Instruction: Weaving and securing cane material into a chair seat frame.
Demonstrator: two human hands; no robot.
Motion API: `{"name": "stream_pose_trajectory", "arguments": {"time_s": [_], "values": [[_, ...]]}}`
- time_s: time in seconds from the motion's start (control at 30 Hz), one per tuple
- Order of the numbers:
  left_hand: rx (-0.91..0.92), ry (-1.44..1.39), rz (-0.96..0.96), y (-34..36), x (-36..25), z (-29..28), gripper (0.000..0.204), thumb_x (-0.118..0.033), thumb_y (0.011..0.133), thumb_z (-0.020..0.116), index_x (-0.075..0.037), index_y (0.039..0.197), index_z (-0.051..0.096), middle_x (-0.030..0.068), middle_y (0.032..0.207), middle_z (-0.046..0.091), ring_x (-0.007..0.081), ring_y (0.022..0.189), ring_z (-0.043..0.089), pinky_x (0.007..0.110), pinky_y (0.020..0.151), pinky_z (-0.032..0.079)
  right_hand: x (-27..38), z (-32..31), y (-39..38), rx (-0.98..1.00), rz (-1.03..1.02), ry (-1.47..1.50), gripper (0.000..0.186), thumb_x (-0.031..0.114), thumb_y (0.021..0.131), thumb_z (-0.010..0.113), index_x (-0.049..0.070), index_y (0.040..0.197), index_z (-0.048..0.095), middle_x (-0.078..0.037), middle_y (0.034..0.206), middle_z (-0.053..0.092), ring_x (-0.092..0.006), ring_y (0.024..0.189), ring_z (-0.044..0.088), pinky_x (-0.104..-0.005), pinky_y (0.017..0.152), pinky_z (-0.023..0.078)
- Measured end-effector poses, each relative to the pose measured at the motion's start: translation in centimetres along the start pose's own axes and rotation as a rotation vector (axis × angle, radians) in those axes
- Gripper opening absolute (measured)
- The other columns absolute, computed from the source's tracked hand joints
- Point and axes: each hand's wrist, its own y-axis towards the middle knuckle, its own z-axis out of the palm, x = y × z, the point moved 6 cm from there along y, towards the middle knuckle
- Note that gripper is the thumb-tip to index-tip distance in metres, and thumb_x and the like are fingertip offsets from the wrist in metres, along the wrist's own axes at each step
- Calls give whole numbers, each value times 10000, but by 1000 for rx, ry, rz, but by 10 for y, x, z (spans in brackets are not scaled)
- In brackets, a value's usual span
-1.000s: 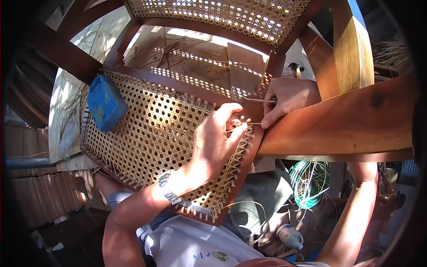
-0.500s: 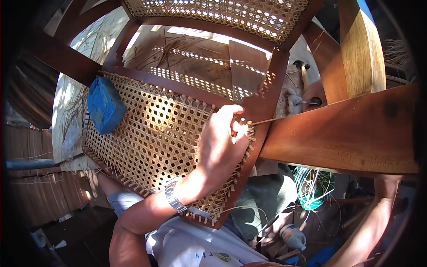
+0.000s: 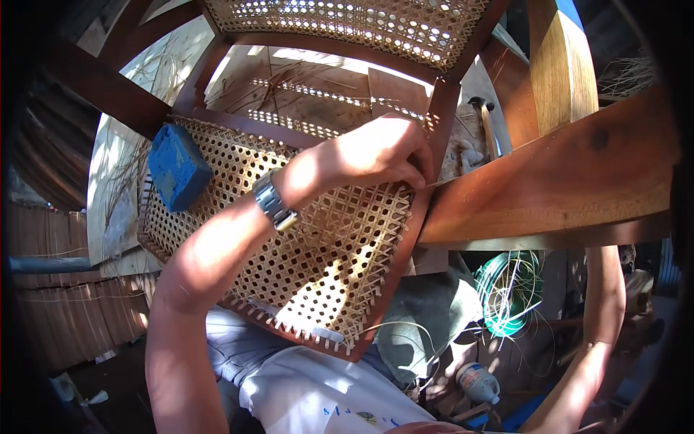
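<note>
My left hand [image 3: 387, 155] is curled at the upper right corner of a woven cane chair seat [image 3: 311, 253], its fingertips pinched on a thin cane strand [image 3: 448, 177] that stretches right past a broad wooden member [image 3: 549, 195]. Wooden pegs line the seat's edge. A worn blue block [image 3: 177, 166] lies on the seat's left part. My right forearm [image 3: 600, 318] runs up beneath the wooden member, which hides the hand.
The perforated cane backrest [image 3: 340, 22] spans the top. A hammer [image 3: 488, 126] lies behind the chair's right side. Below are green coiled strands [image 3: 506, 289], a white plastic jug [image 3: 477, 382] and a grey-green cloth [image 3: 423, 333].
My left hand has moved up and right, turning over at the seat corner. My right hand, seen behind the wooden member earlier, has dropped out of sight.
</note>
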Motion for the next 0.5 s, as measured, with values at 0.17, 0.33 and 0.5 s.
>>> {"name": "stream_pose_trajectory", "arguments": {"time_s": [0.17, 0.33, 0.5], "values": [[429, -137, -269, 12, 18, 23, 208, -196, 798, 721, -43, 936, 746, 99, 913, 718, 233, 858, 683, 355, 756, 523, -29, -4, -18, -142, 92, 208, 152, 204, 855, 708, 53, 867, 699, -64, 737, 659, -149, 664, 624, -301, 574, 460], [421, -132, -175, 13, 17, 25, 211, -202, 816, 708, -65, 973, 740, 96, 879, 717, 223, 810, 685, 353, 746, 521, -33, 1, -26, -222, 147, 309, 149, 200, 867, 698, 51, 872, 691, -54, 725, 654, -137, 642, 614, -291, 546, 452], [331, -30, -217, 9, 23, 37, 181, -161, 809, 712, -36, 940, 709, 129, 841, 696, 260, 793, 677, 369, 725, 520, -5, 11, -24, -261, 230, 390, 147, 195, 880, 688, 49, 877, 683, -44, 713, 648, -124, 619, 603, -281, 519, 444]]}}
